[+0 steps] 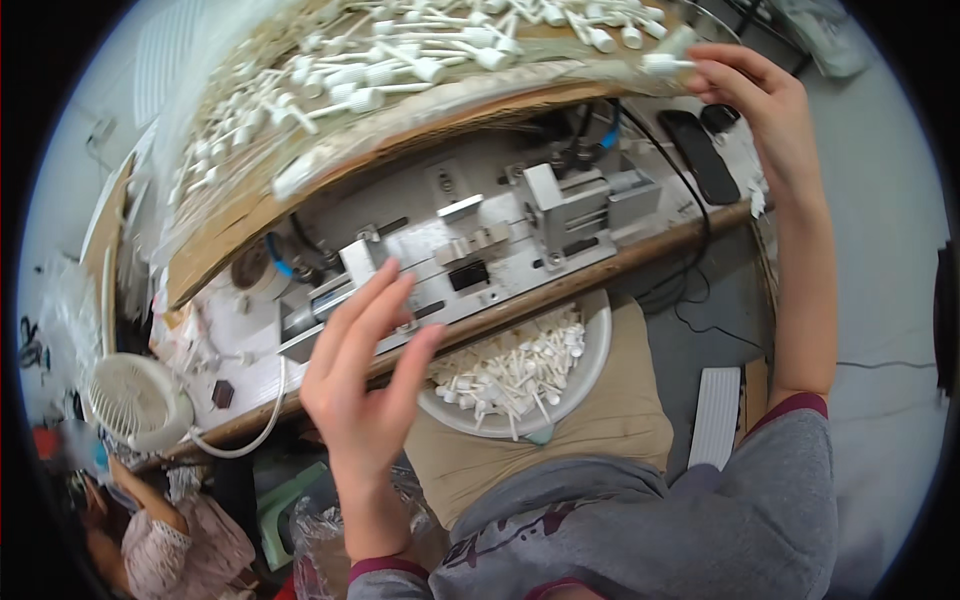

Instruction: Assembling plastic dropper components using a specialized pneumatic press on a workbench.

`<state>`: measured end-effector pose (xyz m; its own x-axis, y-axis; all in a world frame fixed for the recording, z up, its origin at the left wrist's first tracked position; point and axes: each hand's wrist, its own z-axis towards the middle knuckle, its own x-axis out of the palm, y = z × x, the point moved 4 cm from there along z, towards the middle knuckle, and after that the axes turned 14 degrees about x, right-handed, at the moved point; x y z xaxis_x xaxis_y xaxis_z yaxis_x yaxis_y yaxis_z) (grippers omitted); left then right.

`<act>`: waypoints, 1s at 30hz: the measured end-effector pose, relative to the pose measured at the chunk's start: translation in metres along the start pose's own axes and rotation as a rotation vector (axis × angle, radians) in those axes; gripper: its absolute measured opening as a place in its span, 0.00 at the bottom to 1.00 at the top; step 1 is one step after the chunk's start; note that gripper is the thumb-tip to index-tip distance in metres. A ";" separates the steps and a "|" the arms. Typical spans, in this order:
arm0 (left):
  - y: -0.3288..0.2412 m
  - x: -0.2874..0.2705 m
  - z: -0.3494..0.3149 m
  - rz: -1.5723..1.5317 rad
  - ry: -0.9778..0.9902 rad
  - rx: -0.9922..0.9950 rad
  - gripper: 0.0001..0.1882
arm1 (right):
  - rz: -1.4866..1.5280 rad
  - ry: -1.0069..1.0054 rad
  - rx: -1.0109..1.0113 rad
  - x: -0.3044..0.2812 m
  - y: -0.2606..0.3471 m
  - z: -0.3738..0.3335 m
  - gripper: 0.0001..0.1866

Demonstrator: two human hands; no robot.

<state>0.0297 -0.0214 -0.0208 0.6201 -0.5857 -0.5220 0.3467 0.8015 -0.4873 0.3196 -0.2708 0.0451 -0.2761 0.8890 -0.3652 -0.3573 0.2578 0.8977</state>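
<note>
At the upper right, my right hand pinches the thin stem of a white ribbed cap at the end of the cardboard tray. My left hand hovers in front of the metal clamping fixture, fingers apart and nothing seen in them. The fixture has a sliding metal block on each side and a small slotted holder in its middle. Many similar white stemmed caps lie heaped on the plastic-lined cardboard tray above it. Below the bench edge, a white bowl holds more of them.
A black phone lies on the bench at right, beside a dark cable. To the left stand a small white fan and a roll of tape. The wooden bench edge runs before me. Another person sits at lower left.
</note>
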 end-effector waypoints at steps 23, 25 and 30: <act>0.082 0.002 0.146 0.446 0.115 0.098 0.17 | -0.543 -0.352 -0.142 -0.020 -0.039 -0.011 0.16; 0.090 0.004 0.152 0.467 0.222 -0.030 0.16 | -0.529 -0.235 -0.361 0.032 -0.005 -0.010 0.13; 0.087 -0.002 0.142 0.313 0.098 -0.020 0.11 | -0.390 -0.008 -0.548 0.121 0.053 0.008 0.08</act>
<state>0.1587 0.0672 0.0373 0.6236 -0.3205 -0.7130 0.1355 0.9426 -0.3052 0.2745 -0.1462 0.0508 -0.0286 0.7731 -0.6337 -0.8316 0.3333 0.4442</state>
